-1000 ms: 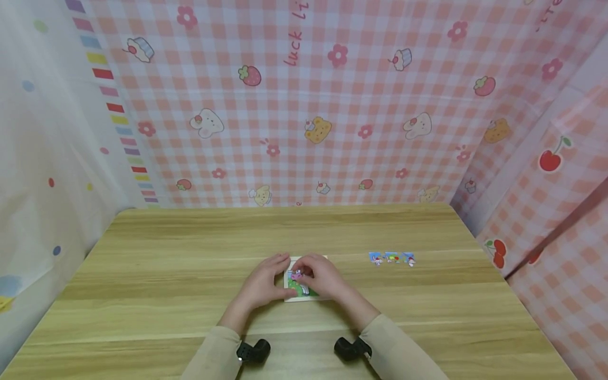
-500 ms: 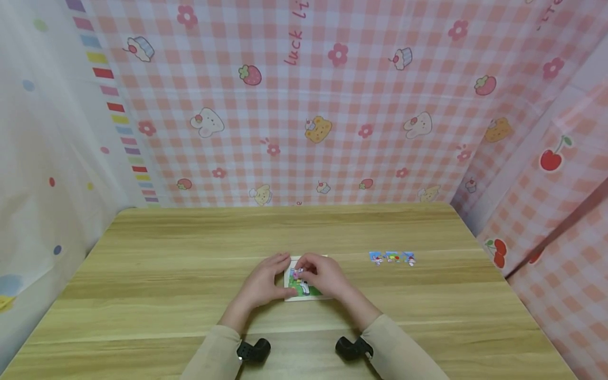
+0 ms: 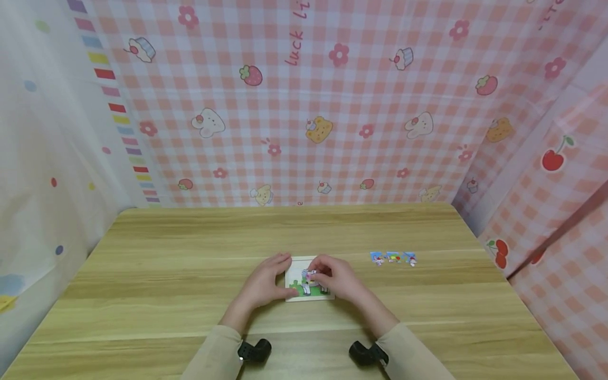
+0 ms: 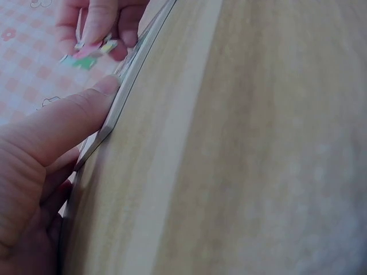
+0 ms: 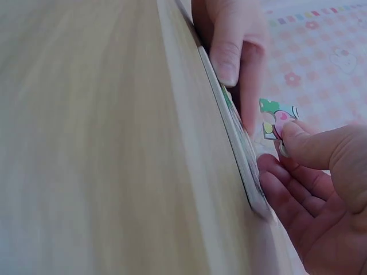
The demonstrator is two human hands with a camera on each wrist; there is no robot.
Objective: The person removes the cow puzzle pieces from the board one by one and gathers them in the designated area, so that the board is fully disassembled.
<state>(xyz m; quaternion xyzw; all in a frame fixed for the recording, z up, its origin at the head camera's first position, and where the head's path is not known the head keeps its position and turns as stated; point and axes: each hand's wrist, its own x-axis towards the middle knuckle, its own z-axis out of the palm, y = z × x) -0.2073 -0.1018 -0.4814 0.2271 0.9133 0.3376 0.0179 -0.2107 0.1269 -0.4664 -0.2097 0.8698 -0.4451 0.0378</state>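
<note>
Thumb and fingers apart, the left hand (image 3: 263,281) touches the jigsaw tray (image 3: 295,268), midway between the side edges of the desk (image 3: 190,237), with a jigsaw piece (image 5: 276,118) just above the tray clamped in the grip of the right hand (image 3: 336,278).

"Where does the head view sit?"
"High at six o'clock — looking forward and down, far enough back to catch the tabletop (image 3: 199,237), with the checked curtain (image 3: 304,89) at twelve."
"And the wrists?"
"Low and close: the left wrist view has the board (image 3: 309,300) at ten o'clock, the right wrist view at three — both share it, plus left hand (image 3: 261,282) and right hand (image 3: 336,278)."
</note>
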